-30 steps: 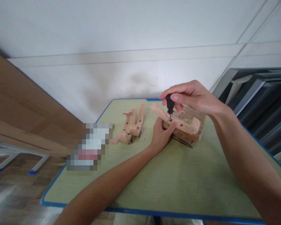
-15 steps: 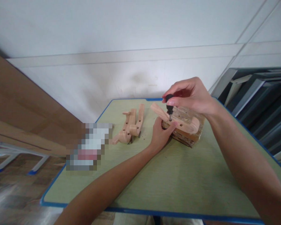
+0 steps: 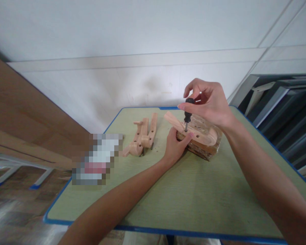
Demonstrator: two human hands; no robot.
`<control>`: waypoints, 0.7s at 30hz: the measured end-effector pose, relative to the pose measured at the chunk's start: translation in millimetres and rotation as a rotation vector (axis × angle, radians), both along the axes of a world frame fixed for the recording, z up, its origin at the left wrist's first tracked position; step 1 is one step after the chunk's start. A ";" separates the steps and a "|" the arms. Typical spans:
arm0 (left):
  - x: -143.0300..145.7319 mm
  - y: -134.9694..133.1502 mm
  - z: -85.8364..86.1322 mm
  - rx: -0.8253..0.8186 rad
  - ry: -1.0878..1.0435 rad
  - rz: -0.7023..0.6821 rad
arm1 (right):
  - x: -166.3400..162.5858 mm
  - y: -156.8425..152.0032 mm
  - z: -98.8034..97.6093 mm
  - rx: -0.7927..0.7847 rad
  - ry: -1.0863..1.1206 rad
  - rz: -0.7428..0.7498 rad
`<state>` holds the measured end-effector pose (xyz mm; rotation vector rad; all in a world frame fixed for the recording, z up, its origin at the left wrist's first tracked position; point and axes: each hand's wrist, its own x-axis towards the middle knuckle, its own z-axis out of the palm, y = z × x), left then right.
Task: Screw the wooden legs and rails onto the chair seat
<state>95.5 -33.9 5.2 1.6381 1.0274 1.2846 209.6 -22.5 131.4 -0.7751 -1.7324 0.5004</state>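
My right hand [image 3: 209, 102] is around the black handle of a short screwdriver [image 3: 188, 114], thumb against it and the upper fingers loosely curled. The screwdriver stands nearly upright, its tip at a hole in a pale wooden hook [image 3: 202, 136]. The hook lies on top of a rough wooden block [image 3: 199, 151], and a second hole in it shows to the right of the tip. My left hand [image 3: 177, 143] grips the hook and the block's left end, thumb pressed on the hook's near edge. Its other fingers are partly hidden behind the block.
Several similar wooden hooks [image 3: 140, 136] lie left of my left hand, with dark bits beside them. A blurred-out flat item [image 3: 99, 158] lies at the left edge of the green table [image 3: 193, 200]. A cardboard panel [image 3: 28, 115] stands left, dark panels [image 3: 290, 102] lean right.
My right hand's fingers have loosened and lifted from around the handle, and the screwdriver's top has tilted slightly right. The left hand, hook and block have stayed in place.
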 end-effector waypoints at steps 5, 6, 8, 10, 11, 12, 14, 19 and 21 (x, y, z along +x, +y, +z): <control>-0.4 -0.9 0.5 -0.006 0.005 0.008 | -5.6 -1.6 -0.9 0.095 0.014 -0.227; -0.3 -1.0 0.5 -0.006 0.001 0.006 | -5.1 -1.3 -1.2 0.093 0.019 -0.232; -0.1 -1.2 0.6 -0.005 -0.009 0.002 | -3.1 -0.5 -1.6 0.041 0.012 -0.200; 0.0 -1.1 0.6 0.000 -0.013 -0.004 | -0.6 -0.2 -1.3 -0.024 0.000 -0.148; 0.1 -1.0 0.6 0.004 -0.012 -0.004 | 0.6 -0.5 -0.6 -0.047 -0.004 -0.122; 0.1 -0.8 0.6 0.007 -0.010 -0.002 | 1.7 -1.1 0.5 -0.067 -0.015 -0.086; 0.0 -0.4 0.4 0.010 -0.001 0.006 | 4.1 -3.5 3.9 -0.128 -0.071 0.036; -0.3 0.2 -1.6 -0.004 0.009 0.013 | 14.1 -9.5 13.1 -0.240 -0.280 0.295; -0.2 0.2 -2.4 -0.002 0.004 0.010 | 18.2 -10.0 15.1 -0.233 -0.306 0.290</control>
